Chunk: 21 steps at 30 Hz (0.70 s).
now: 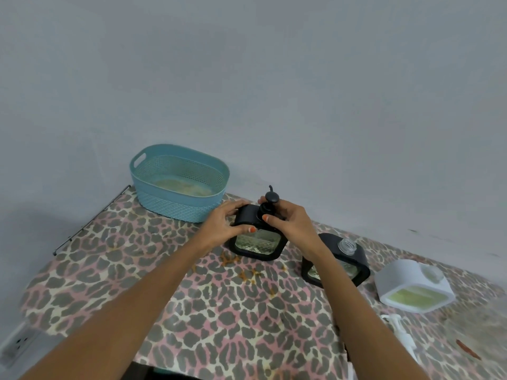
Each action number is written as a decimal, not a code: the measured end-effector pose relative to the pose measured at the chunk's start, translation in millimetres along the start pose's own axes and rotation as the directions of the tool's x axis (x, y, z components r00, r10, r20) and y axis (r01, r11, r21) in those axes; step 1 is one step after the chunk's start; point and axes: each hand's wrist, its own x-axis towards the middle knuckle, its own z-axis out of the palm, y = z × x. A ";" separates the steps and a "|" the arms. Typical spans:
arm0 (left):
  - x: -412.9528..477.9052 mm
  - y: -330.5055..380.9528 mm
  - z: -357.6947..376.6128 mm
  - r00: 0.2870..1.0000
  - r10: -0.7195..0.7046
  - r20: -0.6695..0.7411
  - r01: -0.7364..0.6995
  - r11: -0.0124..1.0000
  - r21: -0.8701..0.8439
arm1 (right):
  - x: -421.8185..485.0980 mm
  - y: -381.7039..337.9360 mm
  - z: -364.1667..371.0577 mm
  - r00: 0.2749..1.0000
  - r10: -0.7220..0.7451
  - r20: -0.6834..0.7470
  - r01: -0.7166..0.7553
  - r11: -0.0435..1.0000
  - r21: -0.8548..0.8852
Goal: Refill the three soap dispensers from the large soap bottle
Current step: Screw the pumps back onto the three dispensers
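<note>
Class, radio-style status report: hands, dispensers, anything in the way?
Left hand steadies black dispenser; right hand grips its pump. Second black dispenser uncapped, white dispenser beside. Nothing obstructing.

Head-worn view, angled forward and down (wide-angle), table [192,311] near

- Counter [153,292] at 7–8 o'clock of the black dispenser [258,242]: bare patterned cloth, open approach from the near edge.
- 10 o'clock: teal basket [178,185] against the wall, just beside the left hand [222,226]; narrow gap there.
- 4 o'clock: second black dispenser [348,259], neck uncapped, close to the right forearm.
- Farther at 4 o'clock: white dispenser [414,286], with a white pump [397,330] lying before it.
- 12 o'clock: wall directly behind; little clearance.
- Between the forearms: open cloth.
</note>
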 end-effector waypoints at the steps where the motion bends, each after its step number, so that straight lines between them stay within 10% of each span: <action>1: -0.1 0.1 0.0 1.000 0.000 -0.001 0.000 1.000 0.001 | 1.1 0.9 1.6 0.999 -0.009 -0.046 0.008 1.000 -0.012; 7: -1.5 1.0 -0.4 1.000 -0.012 0.001 0.012 1.000 -0.012 | 9.5 6.3 21.1 0.959 -0.055 -0.276 0.008 0.986 -0.167; 15: -0.3 0.9 -0.4 1.000 -0.006 0.000 0.006 1.000 -0.014 | 8.5 8.6 4.1 0.997 0.000 -0.076 -0.012 0.986 -0.168; 21: -0.5 -0.3 0.9 1.000 0.013 -0.027 -0.013 1.000 0.018 | 13.5 9.7 9.3 0.979 -0.026 -0.203 -0.022 0.973 -0.228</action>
